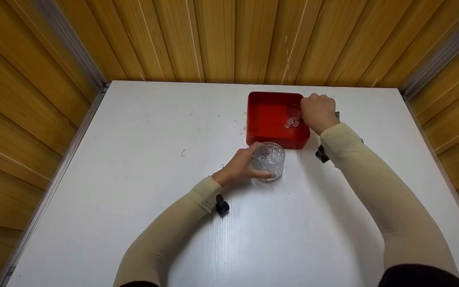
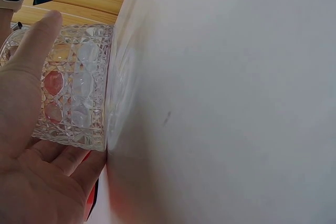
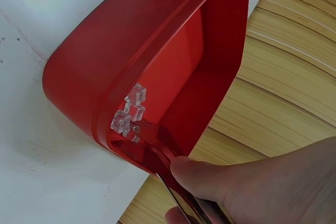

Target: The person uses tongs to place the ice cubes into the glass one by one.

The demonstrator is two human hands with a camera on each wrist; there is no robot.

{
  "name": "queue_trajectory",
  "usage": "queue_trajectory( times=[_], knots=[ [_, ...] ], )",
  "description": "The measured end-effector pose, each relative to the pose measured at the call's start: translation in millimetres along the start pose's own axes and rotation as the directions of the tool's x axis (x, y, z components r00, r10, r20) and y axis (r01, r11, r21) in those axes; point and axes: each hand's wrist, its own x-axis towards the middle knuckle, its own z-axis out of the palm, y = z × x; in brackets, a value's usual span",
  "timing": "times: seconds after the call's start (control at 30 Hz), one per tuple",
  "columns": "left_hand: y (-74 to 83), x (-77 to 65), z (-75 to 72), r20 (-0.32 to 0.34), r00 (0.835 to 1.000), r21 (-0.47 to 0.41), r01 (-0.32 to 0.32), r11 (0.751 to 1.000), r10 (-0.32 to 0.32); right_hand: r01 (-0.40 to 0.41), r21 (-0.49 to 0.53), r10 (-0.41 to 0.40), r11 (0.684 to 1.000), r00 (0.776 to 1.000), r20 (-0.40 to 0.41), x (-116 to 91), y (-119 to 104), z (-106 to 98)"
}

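My left hand holds a clear, cut-patterned drinking glass upright on the table, thumb on the near side and fingers on the far side. The left wrist view shows its base against the white surface. Beyond it stands a red square box, with several clear ice cubes in one corner. Over the box's right edge, my right hand grips shiny metal tongs. Their tips reach down to the cubes; whether they pinch one I cannot tell. In the head view the right hand hides most of the tongs.
The white table has small dark marks on it. Yellow wood-plank walls rise behind and at both sides, with grey metal posts in the corners. A black wrist camera sits beneath the left forearm.
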Motion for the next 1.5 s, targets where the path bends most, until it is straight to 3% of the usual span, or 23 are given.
queue_trajectory(
  times=[0.63, 1.2, 1.33, 1.5],
  knots=[
    [-3.1, 4.0, 2.0, 0.002, 1.0, -0.005, -0.024, 1.0, 0.024, 0.034, -0.004, -0.034, 0.999, 0.999, -0.019, 7, 16, 0],
    [-1.7, 2.1, 1.3, 0.001, 1.0, 0.002, -0.021, 1.0, 0.021, 0.088, 0.023, -0.086, 0.996, 0.993, -0.078, -2, 32, -1],
    [-1.3, 1.9, 1.3, 0.006, 1.0, -0.003, -0.02, 1.0, 0.02, 0.078, 0.052, -0.074, 0.996, 0.995, -0.073, -5, 38, -1],
    [-0.6, 1.6, 0.7, 0.003, 1.0, -0.013, -0.012, 1.0, 0.012, 0.079, 0.129, -0.063, 0.989, 0.99, -0.123, -10, 47, 2]
  ],
)
